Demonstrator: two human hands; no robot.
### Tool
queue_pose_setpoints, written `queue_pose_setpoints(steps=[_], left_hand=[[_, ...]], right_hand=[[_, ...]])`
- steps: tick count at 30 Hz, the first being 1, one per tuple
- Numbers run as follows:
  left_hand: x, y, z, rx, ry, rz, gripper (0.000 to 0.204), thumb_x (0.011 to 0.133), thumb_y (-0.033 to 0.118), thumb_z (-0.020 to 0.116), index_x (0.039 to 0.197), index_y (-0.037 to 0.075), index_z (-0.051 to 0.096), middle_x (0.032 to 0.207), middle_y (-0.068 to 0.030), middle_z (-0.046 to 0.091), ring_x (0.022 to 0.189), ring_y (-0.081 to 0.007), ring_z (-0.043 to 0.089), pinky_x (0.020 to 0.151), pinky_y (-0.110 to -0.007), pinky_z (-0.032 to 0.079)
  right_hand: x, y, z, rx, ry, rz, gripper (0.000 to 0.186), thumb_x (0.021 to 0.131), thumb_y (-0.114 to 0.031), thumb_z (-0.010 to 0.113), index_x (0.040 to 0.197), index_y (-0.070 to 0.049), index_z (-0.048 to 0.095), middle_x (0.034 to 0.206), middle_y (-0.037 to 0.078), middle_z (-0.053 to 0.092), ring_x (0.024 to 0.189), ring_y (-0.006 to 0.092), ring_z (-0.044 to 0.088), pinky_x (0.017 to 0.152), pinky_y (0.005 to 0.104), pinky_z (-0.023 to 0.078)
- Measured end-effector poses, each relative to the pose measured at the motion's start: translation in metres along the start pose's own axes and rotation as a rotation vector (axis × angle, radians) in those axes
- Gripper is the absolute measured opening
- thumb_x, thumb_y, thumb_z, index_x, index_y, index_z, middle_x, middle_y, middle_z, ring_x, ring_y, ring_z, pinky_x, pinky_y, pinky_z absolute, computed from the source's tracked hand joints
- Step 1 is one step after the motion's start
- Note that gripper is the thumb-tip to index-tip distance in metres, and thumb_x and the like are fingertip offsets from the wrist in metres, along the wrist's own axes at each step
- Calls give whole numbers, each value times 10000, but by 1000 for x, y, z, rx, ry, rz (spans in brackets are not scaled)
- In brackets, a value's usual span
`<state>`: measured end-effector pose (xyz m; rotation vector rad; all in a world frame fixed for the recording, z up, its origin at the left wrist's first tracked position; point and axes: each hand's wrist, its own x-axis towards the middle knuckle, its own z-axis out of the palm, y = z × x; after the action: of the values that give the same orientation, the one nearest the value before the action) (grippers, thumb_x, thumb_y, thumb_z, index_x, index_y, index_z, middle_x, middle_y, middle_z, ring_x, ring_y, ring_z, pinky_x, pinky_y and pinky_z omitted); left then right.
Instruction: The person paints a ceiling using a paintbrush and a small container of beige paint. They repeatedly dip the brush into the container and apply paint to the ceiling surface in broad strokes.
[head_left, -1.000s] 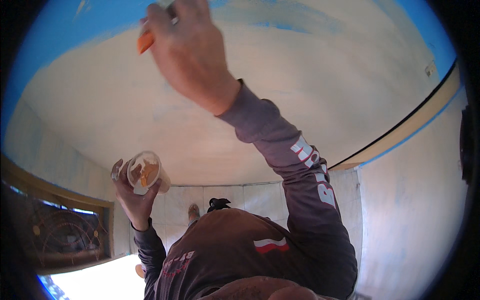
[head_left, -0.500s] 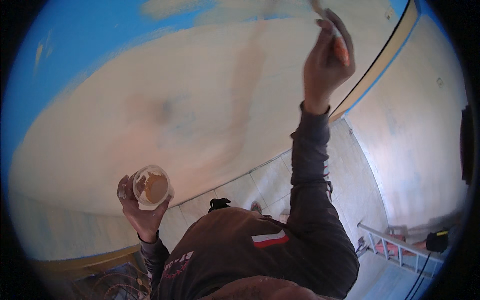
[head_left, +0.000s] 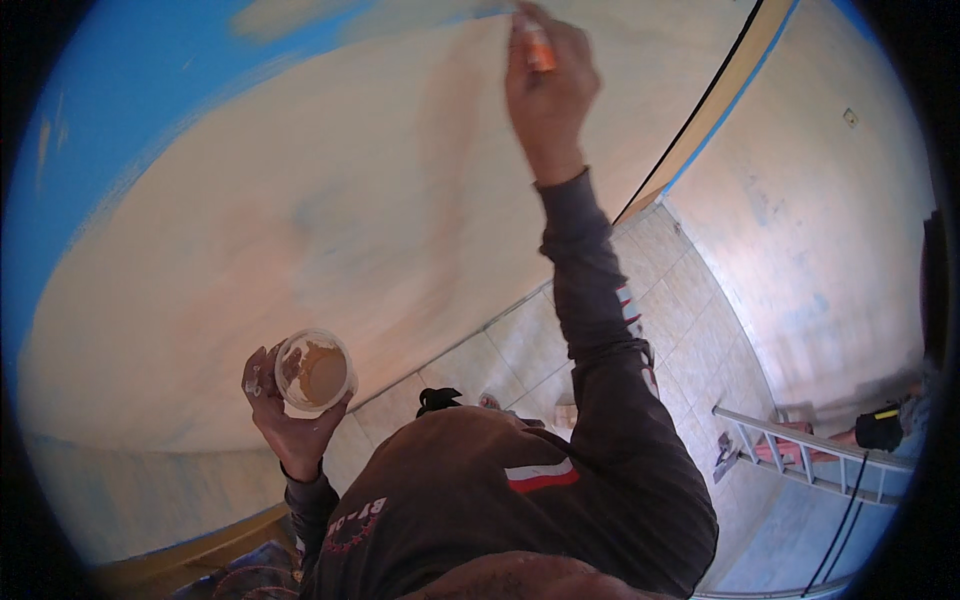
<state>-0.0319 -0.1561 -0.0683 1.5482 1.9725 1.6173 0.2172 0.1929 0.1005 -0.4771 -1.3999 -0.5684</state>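
Right hand (head_left: 548,95): closed around the orange handle of a brush (head_left: 538,47), raised against the wall (head_left: 330,190), tip at the blue border above my knuckles. Best worked in short, light strokes, wrist steady, so the edge stays clean.

Left hand (head_left: 285,420): cupped under a small white cup (head_left: 314,372), level, below and left of the brush hand; tan paint inside, smeared rim.

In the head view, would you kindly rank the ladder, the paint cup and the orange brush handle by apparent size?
1. ladder
2. paint cup, in the left hand
3. orange brush handle, in the right hand
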Motion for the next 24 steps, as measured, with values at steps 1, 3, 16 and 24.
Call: queue_pose_setpoints(steps=[1, 3, 16, 24], left_hand=[[1, 0, 0, -15, 2, 1, 1127, 570, 156, 998, 1487, -16, 366, 1462, -175, 457, 1291, -302, 570, 1075, -446, 533], [0, -1, -3, 69, 1, 37, 1133, 563, 161, 1000, 1486, -16, 367, 1460, -175, 457, 1300, -304, 562, 1077, -446, 532], [15, 0, -1, -45, 43, -31, 1133, 615, 261, 988, 1502, 3, 332, 1384, -229, 542, 1290, -322, 570, 1098, -454, 494], [18, 5, 0, -49, 52, -20, 1130, 628, 254, 982, 1512, 6, 323, 1392, -242, 541, 1286, -326, 572, 1101, -452, 485]], right_hand=[[0, -22, 6, 89, -9, 1, 241, 929, -145, 737, 1136, -33, 688, 926, 155, 641, 913, 352, 594, 785, 451, 507], [-2, -66, 7, 131, -75, 24, 230, 929, -136, 734, 1130, -34, 688, 930, 142, 637, 900, 339, 595, 776, 426, 513], [17, 24, -31, -165, 47, 165, 285, 926, -118, 716, 1181, 4, 681, 1018, 177, 660, 999, 363, 609, 821, 443, 518], [21, 21, -2, -170, -63, 113, 258, 1017, -125, 637, 1197, 51, 692, 1001, 224, 676, 945, 354, 630, 791, 432, 528]])
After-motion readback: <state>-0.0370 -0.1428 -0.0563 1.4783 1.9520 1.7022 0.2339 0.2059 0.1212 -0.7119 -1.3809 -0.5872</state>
